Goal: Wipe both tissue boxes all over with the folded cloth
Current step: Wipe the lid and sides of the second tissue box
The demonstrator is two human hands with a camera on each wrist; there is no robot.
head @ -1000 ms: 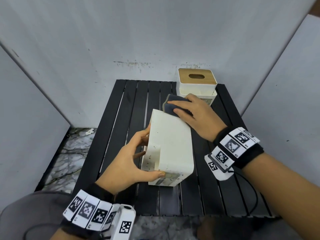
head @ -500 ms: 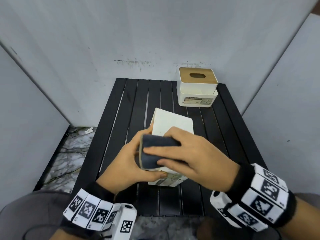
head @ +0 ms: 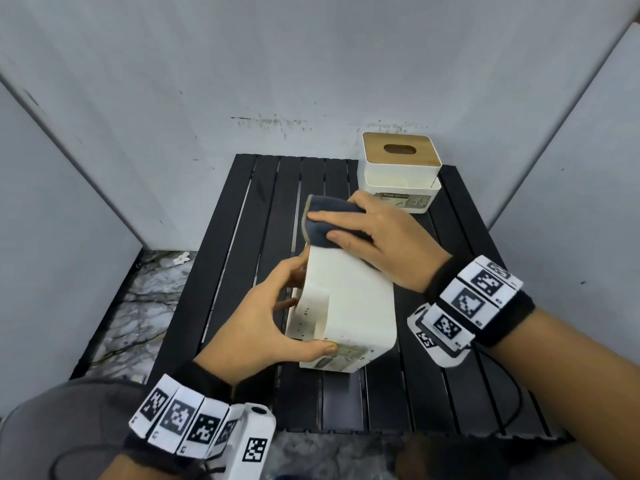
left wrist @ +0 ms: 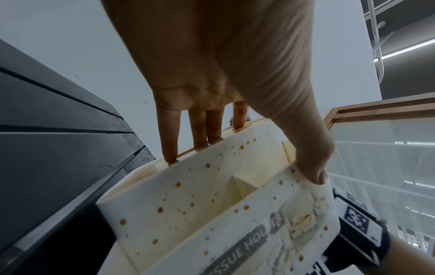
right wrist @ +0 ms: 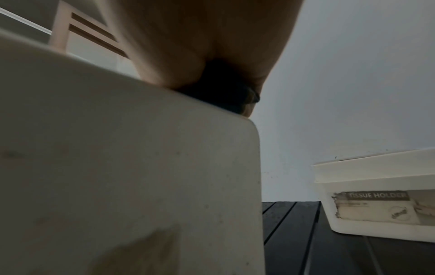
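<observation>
My left hand (head: 256,327) grips tipped tissue box (head: 349,306), fingertips hidden behind it. My right hand (head: 377,240) presses folded cloth (head: 322,220) flat, cloth mostly covered.

This looks like a makeshift recording booth set up indoors, not a lived-in room. Plain grey-white partition panels (head: 311,64) close in the back and both sides of the head view, scuffed near the middle. A small black slatted desk (head: 263,209) fills the centre, standing on a grey-veined marble-patterned floor (head: 145,306) at the lower left. In the left wrist view, the upper right corner shows a dark ceiling with strip lights (left wrist: 409,48), and a wood-framed glass panel (left wrist: 381,141) stands at the right.
</observation>
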